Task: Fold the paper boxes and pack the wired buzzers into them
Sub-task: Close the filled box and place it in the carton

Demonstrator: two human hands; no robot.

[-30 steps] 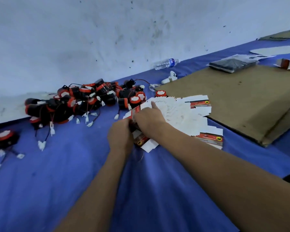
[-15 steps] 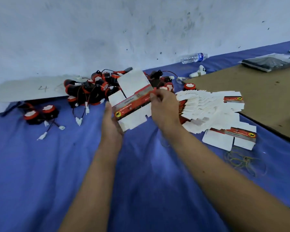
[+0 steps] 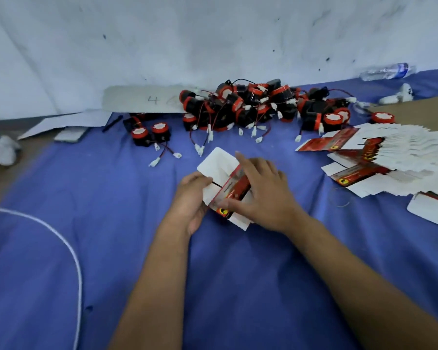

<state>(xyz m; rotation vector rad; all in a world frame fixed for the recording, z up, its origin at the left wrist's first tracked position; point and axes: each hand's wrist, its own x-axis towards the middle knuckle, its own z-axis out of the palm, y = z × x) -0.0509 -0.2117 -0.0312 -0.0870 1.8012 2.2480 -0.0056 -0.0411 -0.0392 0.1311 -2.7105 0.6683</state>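
Left hand (image 3: pixel 191 198): gripping the flat paper box (image 3: pixel 224 183) at its left edge.
Right hand (image 3: pixel 261 195): fingers lying outspread, pressing the box top.

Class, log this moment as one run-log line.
step: folding box | left hand: holds paper box | right hand: presses box | buzzers: unpacked pile | flat boxes: fanned at right

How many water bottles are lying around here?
1. A clear plastic water bottle lies on its side at the far right, on the blue cloth against the wall. Others could be out of view.
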